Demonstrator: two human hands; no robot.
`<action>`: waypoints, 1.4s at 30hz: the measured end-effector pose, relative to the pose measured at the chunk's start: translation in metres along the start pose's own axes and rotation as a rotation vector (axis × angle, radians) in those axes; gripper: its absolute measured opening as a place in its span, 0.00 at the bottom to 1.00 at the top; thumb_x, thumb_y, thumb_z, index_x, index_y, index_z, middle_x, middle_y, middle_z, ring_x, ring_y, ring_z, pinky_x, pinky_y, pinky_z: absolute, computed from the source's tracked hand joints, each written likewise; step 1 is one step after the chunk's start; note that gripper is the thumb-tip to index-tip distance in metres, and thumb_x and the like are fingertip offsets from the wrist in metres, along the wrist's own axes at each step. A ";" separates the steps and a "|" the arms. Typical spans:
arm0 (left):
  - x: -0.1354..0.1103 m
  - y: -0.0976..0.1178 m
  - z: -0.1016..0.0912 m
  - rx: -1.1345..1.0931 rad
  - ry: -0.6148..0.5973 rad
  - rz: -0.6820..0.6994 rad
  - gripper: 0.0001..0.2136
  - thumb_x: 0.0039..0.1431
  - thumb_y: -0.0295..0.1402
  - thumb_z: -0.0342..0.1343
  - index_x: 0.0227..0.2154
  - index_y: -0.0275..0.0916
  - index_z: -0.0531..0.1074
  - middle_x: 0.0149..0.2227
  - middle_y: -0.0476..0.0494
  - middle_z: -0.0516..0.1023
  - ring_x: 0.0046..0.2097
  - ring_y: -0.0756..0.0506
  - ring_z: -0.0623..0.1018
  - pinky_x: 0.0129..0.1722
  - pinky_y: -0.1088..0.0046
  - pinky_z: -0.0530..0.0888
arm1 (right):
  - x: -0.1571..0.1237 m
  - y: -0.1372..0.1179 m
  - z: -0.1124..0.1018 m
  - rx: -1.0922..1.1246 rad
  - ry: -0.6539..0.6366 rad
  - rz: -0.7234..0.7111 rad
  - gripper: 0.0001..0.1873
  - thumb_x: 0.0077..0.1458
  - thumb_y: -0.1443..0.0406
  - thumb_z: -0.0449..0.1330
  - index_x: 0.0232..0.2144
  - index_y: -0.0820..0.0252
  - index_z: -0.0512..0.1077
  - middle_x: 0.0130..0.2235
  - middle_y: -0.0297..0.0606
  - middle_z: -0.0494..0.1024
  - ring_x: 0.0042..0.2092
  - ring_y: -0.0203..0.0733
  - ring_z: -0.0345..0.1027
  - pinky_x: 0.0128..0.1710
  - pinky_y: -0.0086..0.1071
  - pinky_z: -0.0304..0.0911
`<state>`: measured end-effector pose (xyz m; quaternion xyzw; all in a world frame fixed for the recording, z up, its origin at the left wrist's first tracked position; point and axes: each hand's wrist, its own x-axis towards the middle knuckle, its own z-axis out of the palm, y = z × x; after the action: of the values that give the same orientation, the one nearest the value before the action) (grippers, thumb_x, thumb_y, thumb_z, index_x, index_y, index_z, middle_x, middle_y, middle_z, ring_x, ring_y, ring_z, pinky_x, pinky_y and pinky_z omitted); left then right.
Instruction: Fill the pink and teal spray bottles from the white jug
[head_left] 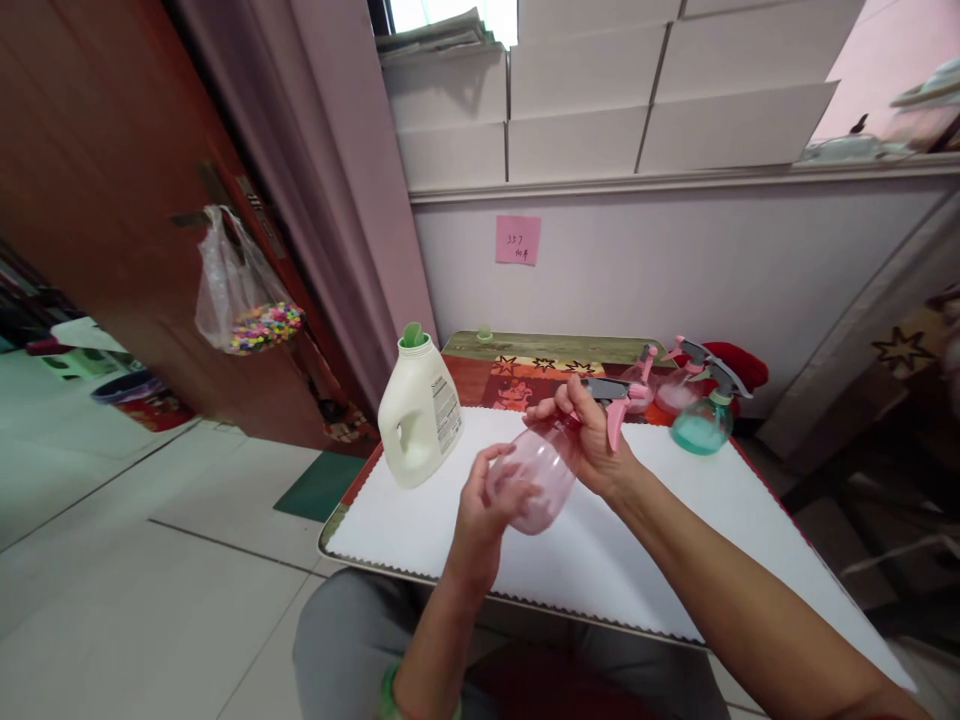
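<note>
A clear pink spray bottle (pixel 551 470) is tilted above the white sheet, its grey and pink trigger head pointing up and right. My right hand (pixel 589 440) is closed around the bottle's neck, just under the trigger. Lower on the bottle, my left hand (pixel 484 510) grips the rounded body near its base, with some fingers seen through the plastic. The bottle looks empty. To the left stands a cream jug (pixel 412 430) with a green piece in its mouth, apart from both hands.
A teal-filled spray bottle (pixel 701 430) and pink spray bottles (pixel 675 392) stand at the table's right rear. White sheeting (pixel 637 580) covers much of the table. A small green cap (pixel 484 334) lies at the back edge. A bag of colourful beads (pixel 262 325) hangs from the door.
</note>
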<state>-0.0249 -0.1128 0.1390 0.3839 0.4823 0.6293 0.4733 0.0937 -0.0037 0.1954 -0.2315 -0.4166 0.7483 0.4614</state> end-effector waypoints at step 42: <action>0.029 -0.060 -0.048 -0.012 0.209 -0.294 0.42 0.33 0.34 0.78 0.55 0.41 0.68 0.50 0.38 0.78 0.48 0.39 0.81 0.48 0.59 0.77 | 0.006 -0.038 -0.235 -1.507 0.452 0.287 0.15 0.42 0.57 0.70 0.27 0.56 0.70 0.24 0.31 0.72 0.28 0.38 0.63 0.25 0.30 0.54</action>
<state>-0.0636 -0.0916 0.0698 0.2388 0.5759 0.5929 0.5097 0.2814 0.1069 0.0989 -0.6784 -0.6727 0.2524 0.1532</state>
